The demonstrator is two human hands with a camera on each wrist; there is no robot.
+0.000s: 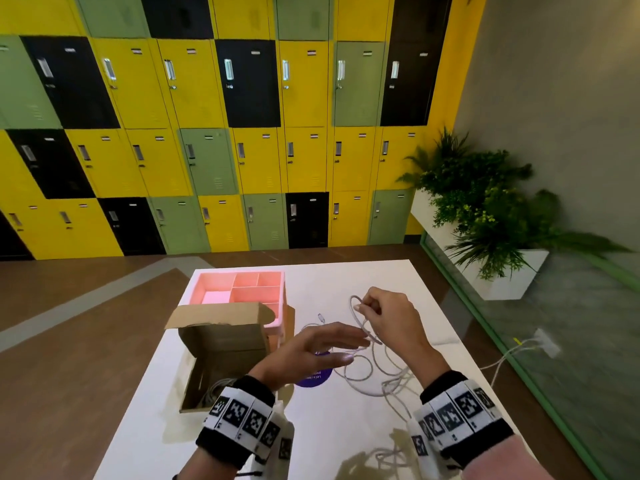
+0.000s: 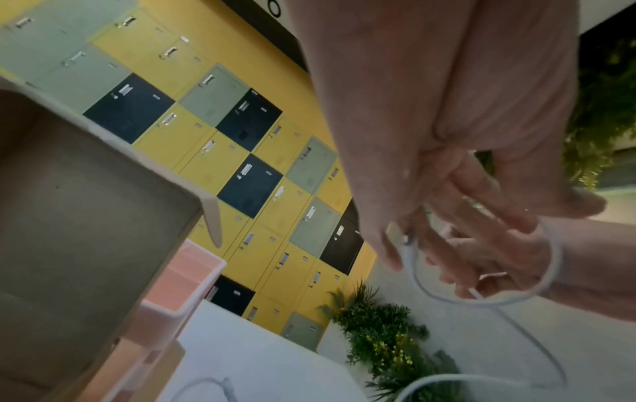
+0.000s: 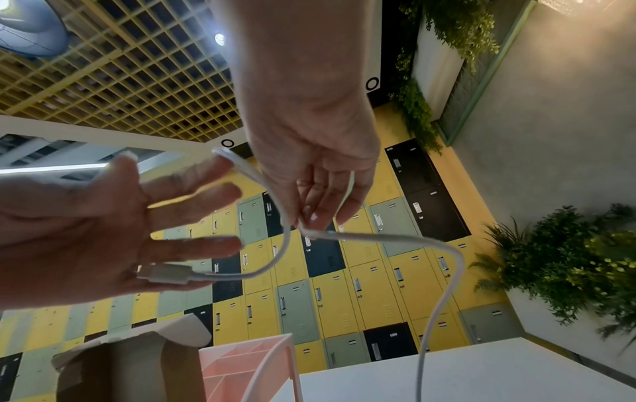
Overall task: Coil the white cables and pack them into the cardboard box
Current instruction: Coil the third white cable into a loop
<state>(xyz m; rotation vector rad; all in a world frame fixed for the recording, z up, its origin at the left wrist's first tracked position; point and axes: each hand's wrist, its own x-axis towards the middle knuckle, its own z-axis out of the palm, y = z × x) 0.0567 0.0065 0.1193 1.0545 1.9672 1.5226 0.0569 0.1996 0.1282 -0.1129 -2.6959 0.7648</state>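
Right hand (image 1: 388,318) is raised above the table, fingertips pinching a small loop of white cable (image 1: 362,322) — the rest of that cable trails down into loose tangled turns on the white table (image 1: 363,427). In the right wrist view the pinch sits where two strands cross, and one strand runs over to the left hand (image 1: 311,351), whose fingers are spread and nearly straight, palm turned toward the loop. The cable's plug end (image 3: 165,274) lies across the lower fingers of that flat hand; I cannot tell whether any finger grips it.

Just left of the left wrist stands the cardboard box (image 1: 221,355), flaps up, with a grey-white coil (image 1: 216,393) already lying in its bottom. Behind the box, touching it, is a pink divided tray (image 1: 239,289). A purple round sticker (image 1: 311,377) shows on the table under the left hand. Beyond the table — a wall of yellow, green and black lockers (image 1: 214,133), and plants (image 1: 485,209) to the right.
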